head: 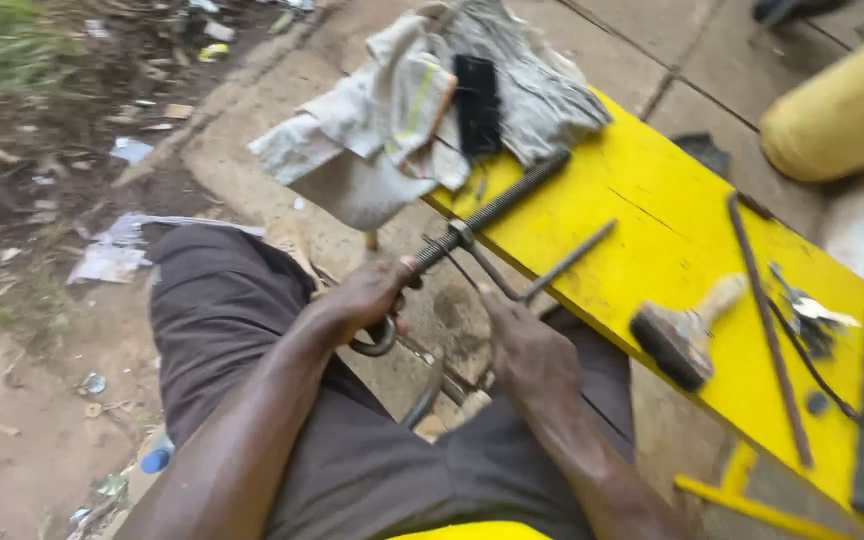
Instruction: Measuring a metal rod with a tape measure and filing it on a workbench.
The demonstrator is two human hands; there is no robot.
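My left hand [370, 296] grips the near end of a metal tool with a threaded rod [497, 207] that reaches up onto the yellow bench [652, 235]. A curved metal ring [382, 342] hangs below that hand. My right hand [522, 345] is closed on a thin metal rod [564, 262] whose far end rests on the bench. Both hands sit over my lap in dark trousers [232, 320], close together.
On the bench lie a heap of grey rags [422, 100] with a black brush [476, 102], a wooden-handled brush [687, 335], a long thin rod [767, 325] and small metal bits [812, 315]. A yellow container [842, 110] stands at right. Littered dirt lies at left.
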